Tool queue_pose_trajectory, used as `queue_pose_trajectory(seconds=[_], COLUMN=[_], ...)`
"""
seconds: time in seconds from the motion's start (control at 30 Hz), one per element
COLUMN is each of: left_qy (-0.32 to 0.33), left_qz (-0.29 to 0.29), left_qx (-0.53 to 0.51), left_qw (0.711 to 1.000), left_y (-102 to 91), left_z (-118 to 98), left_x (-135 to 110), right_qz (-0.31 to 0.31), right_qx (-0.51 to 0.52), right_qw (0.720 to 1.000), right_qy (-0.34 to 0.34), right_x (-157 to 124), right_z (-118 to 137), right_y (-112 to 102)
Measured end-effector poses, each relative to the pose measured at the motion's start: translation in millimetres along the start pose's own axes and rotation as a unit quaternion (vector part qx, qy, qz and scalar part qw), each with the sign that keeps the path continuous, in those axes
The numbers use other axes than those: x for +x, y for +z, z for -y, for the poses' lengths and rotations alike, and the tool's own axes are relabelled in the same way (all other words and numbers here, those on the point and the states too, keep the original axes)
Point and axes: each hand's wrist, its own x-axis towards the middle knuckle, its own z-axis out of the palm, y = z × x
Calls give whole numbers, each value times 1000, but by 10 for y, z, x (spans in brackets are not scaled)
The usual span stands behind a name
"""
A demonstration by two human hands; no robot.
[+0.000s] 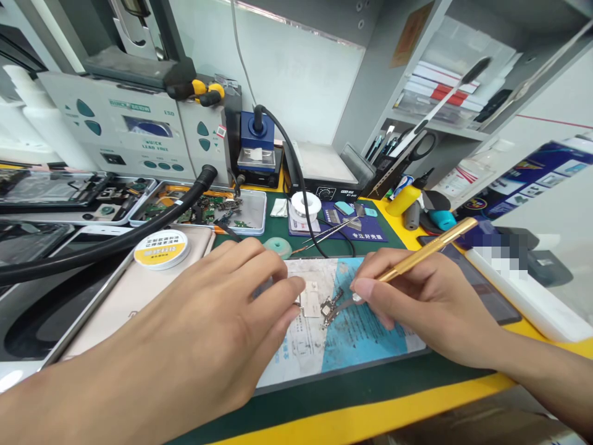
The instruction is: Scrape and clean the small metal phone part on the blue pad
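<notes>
My right hand point(419, 296) is closed like a pen grip around a gold-handled knife point(412, 256). Its thin grey blade reaches left to a small circuit board point(330, 307), touching or just above it. My left hand point(231, 315) is curled, thumb and fingertips together, at the left edge of a small pale metal plate point(312, 301). What those fingers pinch is mostly hidden behind them. Plate and board lie side by side on a worn blue-and-white printed work pad point(370, 352).
Behind the pad are tweezers point(328, 235), a solder wire spool point(306, 205) and a tray of boards point(252, 210). A black hose point(139, 250) crosses the left side, over phones and near a round tin point(162, 249). A hot-air station point(139, 133) stands behind.
</notes>
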Motion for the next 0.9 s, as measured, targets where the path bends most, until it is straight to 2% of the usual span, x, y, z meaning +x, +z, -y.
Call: queue_pose_trajectory(seconds=[0.9], left_qy=[15], left_qz=[-8], left_qx=[32], left_qw=[999], left_y=[36], left_z=[18], left_x=[-2], right_qz=[-12], right_qx=[-9], right_qw=[1000], right_qy=[-5], right_x=[-3], right_z=[-6], right_y=[6])
